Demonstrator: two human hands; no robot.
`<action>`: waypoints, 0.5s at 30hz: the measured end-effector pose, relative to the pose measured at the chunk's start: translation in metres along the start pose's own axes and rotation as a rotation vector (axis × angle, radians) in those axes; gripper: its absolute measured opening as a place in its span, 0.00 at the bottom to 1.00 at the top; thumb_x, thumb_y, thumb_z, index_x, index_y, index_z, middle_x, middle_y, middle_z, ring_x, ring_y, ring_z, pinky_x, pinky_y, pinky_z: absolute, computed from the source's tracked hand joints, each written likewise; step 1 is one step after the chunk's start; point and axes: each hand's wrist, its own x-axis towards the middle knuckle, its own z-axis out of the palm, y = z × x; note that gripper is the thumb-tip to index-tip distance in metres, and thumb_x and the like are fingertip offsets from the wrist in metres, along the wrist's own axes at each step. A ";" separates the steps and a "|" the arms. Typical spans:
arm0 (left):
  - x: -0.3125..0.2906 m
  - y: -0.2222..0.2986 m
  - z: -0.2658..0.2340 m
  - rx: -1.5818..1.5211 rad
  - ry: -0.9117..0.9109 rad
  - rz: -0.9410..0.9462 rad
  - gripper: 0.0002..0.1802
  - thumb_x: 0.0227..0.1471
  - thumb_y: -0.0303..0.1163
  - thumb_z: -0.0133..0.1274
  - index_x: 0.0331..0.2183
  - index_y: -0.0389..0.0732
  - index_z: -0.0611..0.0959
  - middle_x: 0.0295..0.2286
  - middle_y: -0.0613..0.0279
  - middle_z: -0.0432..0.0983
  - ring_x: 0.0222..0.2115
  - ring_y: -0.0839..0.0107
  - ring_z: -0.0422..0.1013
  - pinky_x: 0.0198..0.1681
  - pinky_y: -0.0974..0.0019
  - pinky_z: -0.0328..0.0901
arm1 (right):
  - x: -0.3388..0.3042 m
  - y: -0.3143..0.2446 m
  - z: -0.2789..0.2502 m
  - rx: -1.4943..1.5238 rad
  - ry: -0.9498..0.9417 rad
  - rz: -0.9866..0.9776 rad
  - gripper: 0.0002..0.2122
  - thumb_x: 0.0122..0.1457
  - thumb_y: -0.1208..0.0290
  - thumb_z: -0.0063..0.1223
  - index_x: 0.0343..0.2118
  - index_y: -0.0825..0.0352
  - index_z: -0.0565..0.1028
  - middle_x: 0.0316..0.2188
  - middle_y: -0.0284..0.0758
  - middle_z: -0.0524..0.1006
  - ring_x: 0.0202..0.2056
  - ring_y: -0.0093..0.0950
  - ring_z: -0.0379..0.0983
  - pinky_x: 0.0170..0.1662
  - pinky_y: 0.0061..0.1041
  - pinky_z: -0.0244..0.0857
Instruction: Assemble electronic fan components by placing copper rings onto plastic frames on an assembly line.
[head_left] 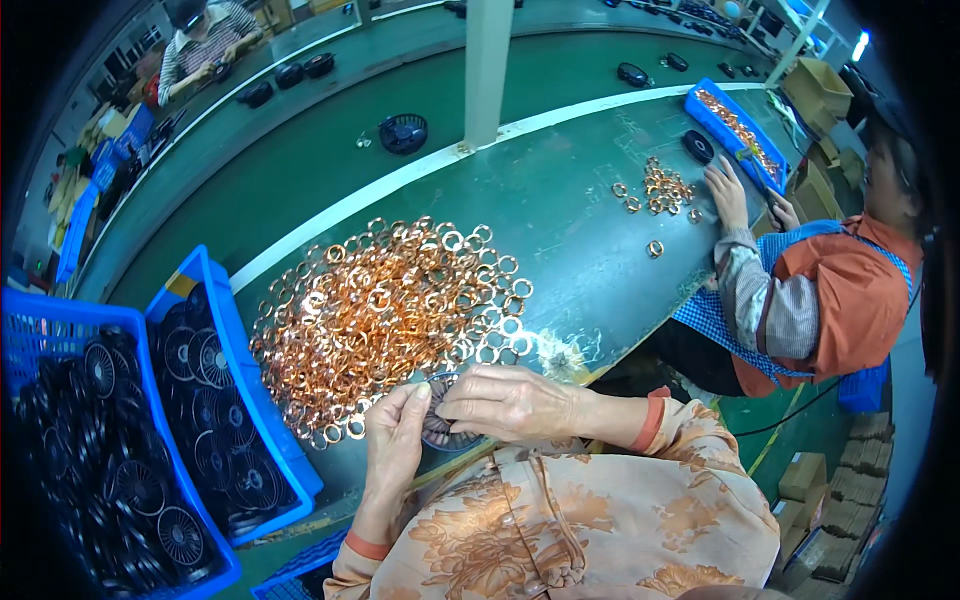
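The grille is sitting at the near edge of the table, just in front of the person's body and touching neither bin. Both hands are closing on it together: the left hand is pinching its left edge between thumb and fingers, while the right hand is bending its fingers over the top and covering much of it. Whether a ring is resting in the grille cannot be told.

This one piece appears to be partway through handling. Plenty is evidently remaining: a large ring heap is lying loose just beyond the hands. To the left, the narrow bin and, farther left, the wide bin are both holding many black grilles. Which bin is holding finished pieces, if either, cannot be determined.

At the far right, a co-worker is reaching over the table near a small ring group, a black disc and a blue tray of copper-coloured pieces. Beyond the table, a black part is lying on the green belt.
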 end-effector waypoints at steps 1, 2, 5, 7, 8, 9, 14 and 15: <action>0.001 -0.001 -0.001 0.008 -0.008 -0.003 0.15 0.64 0.35 0.48 0.38 0.33 0.83 0.26 0.67 0.78 0.22 0.83 0.71 0.23 0.76 0.66 | -0.001 0.000 -0.001 -0.011 0.008 -0.009 0.14 0.50 0.77 0.64 0.40 0.71 0.76 0.35 0.37 0.75 0.36 0.33 0.75 0.38 0.29 0.72; 0.002 -0.005 -0.001 0.011 -0.030 0.004 0.15 0.64 0.35 0.48 0.38 0.33 0.83 0.26 0.67 0.78 0.22 0.83 0.71 0.23 0.76 0.66 | -0.002 0.000 0.000 -0.032 0.017 -0.001 0.14 0.50 0.77 0.64 0.40 0.71 0.76 0.35 0.37 0.75 0.36 0.33 0.75 0.38 0.29 0.72; 0.005 -0.013 -0.002 -0.015 0.006 0.044 0.14 0.64 0.34 0.48 0.39 0.33 0.82 0.29 0.66 0.78 0.28 0.84 0.71 0.29 0.78 0.66 | -0.007 0.003 0.007 -0.062 0.057 -0.003 0.13 0.51 0.77 0.61 0.40 0.71 0.74 0.38 0.38 0.73 0.38 0.34 0.73 0.40 0.30 0.71; 0.001 0.000 0.007 -0.107 -0.011 0.013 0.14 0.64 0.33 0.48 0.40 0.33 0.82 0.30 0.66 0.78 0.28 0.84 0.71 0.30 0.77 0.66 | -0.006 0.001 0.006 -0.059 0.097 0.040 0.13 0.51 0.78 0.61 0.40 0.71 0.74 0.38 0.38 0.73 0.38 0.35 0.73 0.40 0.30 0.71; -0.001 0.003 0.010 -0.198 0.005 -0.023 0.13 0.64 0.33 0.48 0.40 0.33 0.81 0.30 0.66 0.78 0.28 0.84 0.70 0.30 0.77 0.65 | -0.005 0.000 0.006 -0.027 0.127 0.066 0.13 0.51 0.78 0.61 0.40 0.71 0.74 0.38 0.38 0.73 0.39 0.35 0.73 0.41 0.30 0.72; 0.000 -0.002 0.010 -0.208 -0.012 0.042 0.14 0.64 0.33 0.49 0.43 0.32 0.81 0.31 0.67 0.79 0.27 0.85 0.70 0.30 0.77 0.66 | -0.004 0.000 0.005 -0.031 0.131 0.082 0.13 0.51 0.78 0.60 0.40 0.71 0.74 0.39 0.39 0.73 0.40 0.36 0.74 0.43 0.30 0.72; -0.007 -0.009 0.016 -0.167 0.027 0.081 0.13 0.63 0.34 0.50 0.39 0.34 0.81 0.27 0.71 0.76 0.24 0.87 0.66 0.26 0.79 0.61 | -0.009 0.001 0.008 -0.066 0.107 0.114 0.13 0.51 0.77 0.61 0.41 0.71 0.74 0.39 0.39 0.74 0.41 0.36 0.73 0.44 0.30 0.72; -0.007 -0.017 0.011 -0.175 0.034 0.085 0.12 0.64 0.34 0.50 0.39 0.34 0.81 0.26 0.73 0.74 0.23 0.87 0.64 0.25 0.79 0.58 | -0.009 0.000 0.010 -0.065 0.124 0.124 0.15 0.51 0.77 0.62 0.42 0.71 0.75 0.39 0.39 0.74 0.41 0.36 0.74 0.44 0.30 0.72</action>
